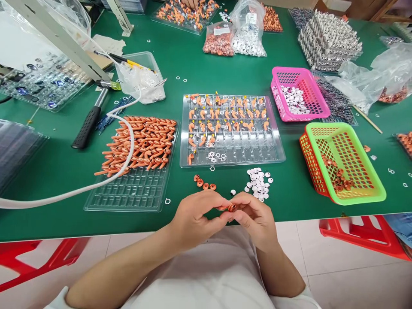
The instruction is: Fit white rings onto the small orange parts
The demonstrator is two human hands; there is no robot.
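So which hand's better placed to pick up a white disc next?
Probably your right hand: it sits just below the white discs, while the left hand is nearer the orange cups. Both hold the orange piece, so the left would likely have to hold it alone.

fingers partly hide the copper-coloured piece, while the left edge crops the white tube.

A small-parts assembly workshop, I'd say — a green bench carrying a clear plastic compartment tray of curved orange pieces, a black-handled metal hammer and a clear bag of white parts.
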